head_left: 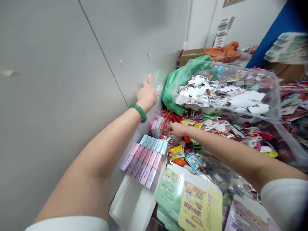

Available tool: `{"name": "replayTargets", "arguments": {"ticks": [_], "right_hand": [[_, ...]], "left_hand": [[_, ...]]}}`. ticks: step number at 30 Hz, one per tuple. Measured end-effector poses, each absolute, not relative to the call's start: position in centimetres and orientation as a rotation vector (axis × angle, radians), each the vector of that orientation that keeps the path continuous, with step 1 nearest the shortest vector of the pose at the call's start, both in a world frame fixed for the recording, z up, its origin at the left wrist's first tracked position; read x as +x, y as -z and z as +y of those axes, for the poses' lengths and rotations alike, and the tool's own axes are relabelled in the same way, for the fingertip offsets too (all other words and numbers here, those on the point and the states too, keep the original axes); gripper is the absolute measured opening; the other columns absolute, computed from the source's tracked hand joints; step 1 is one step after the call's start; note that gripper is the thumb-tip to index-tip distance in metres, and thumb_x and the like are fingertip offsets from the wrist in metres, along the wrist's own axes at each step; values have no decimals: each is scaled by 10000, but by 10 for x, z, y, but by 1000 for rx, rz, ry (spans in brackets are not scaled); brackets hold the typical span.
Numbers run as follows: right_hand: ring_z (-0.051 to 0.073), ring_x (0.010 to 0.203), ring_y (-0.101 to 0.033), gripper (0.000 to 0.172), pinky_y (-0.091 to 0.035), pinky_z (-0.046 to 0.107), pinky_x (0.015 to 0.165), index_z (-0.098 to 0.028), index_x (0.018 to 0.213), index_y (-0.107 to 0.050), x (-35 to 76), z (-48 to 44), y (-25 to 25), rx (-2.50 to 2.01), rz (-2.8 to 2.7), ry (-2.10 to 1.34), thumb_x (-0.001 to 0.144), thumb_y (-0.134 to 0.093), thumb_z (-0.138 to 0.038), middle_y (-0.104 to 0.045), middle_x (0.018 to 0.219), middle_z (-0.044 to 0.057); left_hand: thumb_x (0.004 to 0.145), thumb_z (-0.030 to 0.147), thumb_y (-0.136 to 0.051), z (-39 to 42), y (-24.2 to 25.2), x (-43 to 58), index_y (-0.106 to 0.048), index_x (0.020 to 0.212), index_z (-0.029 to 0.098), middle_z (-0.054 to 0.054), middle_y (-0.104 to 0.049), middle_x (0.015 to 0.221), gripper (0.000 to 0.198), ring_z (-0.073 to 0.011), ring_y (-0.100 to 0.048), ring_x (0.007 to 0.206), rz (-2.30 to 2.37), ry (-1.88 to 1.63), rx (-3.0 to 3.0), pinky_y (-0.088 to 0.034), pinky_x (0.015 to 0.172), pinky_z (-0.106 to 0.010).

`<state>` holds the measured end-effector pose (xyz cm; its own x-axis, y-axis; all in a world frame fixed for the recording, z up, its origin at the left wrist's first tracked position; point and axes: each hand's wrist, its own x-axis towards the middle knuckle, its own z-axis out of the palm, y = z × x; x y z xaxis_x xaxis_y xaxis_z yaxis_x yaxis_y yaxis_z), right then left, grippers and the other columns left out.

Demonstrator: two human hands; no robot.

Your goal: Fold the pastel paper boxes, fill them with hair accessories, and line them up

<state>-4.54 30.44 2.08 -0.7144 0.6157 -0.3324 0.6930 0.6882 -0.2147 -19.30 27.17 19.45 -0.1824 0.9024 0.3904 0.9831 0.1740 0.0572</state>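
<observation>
Head view: shows a left hand (pixel 146 93) in front of a grey wall (pixel 72 80), index finger extended, a green bangle (pixel 139 113) at the wrist. Cannot tell whether holding the faint, blurred plastic beside the palm. Lower, shows a clear bag (pixel 161 122) around pink and blue boxes (pixel 154 129), just left of a right hand (pixel 176 129) with curled fingers. Cannot tell whether pinching the bag or merely near; hides the fingertips in blur. Nearer, shows a white tray (pixel 132 197) bearing rows of light-blue, pink and lilac cartons (pixel 146 155), too small to read. Cuts off a yellow flat pack (pixel 201 205) and a lilac one (pixel 250 215) at the bottom edge. Beyond the right forearm, shows a clear bin (pixel 276 93) of white-backed pieces (pixel 243 98), mostly unidentifiable. Loses the far right corners to darkness.
</observation>
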Motion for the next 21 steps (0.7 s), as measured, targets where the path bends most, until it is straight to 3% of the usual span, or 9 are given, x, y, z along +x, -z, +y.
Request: {"name": "replayTargets", "arguments": {"ticks": [10, 14, 18, 21], "right_hand": [[221, 1022, -622, 314, -531, 413, 864, -152, 1160, -611, -35, 291, -44, 1243, 2392, 419, 921, -603, -355, -622, 1173, 82], [224, 993, -639, 381, -515, 423, 888, -137, 1069, -656, -26, 260, -38, 1308, 2260, 419, 892, -610, -471, -664, 1111, 98], [283, 1058, -629, 546, -500, 439, 908, -102, 1083, -660, -25, 234, -22, 1441, 2217, 462, 781, -703, -554, -657, 1147, 166], [224, 999, -640, 386, -531, 417, 860, -137, 1128, -629, -25, 230, -19, 1558, 2189, 569, 890, -627, -441, -650, 1136, 95]], "left_hand": [[920, 291, -441, 230, -205, -176, -139, 1516, 220, -142, -381, 1462, 672, -278, -602, 965, -1983, 452, -1913, -502, 829, -419], [961, 243, -373, 222, -202, -163, -220, 1469, 230, -119, -274, 1531, 530, -239, -565, 978, -1858, 500, -2016, -485, 860, -425], [964, 236, -369, 215, -197, -150, -365, 1385, 233, -120, -361, 1467, 422, -236, -563, 956, -1798, 537, -2123, -475, 825, -412], [933, 205, -405, 207, -192, -142, -471, 1301, 215, -116, -447, 1391, 373, -245, -594, 929, -1759, 538, -2172, -471, 759, -390]]}}
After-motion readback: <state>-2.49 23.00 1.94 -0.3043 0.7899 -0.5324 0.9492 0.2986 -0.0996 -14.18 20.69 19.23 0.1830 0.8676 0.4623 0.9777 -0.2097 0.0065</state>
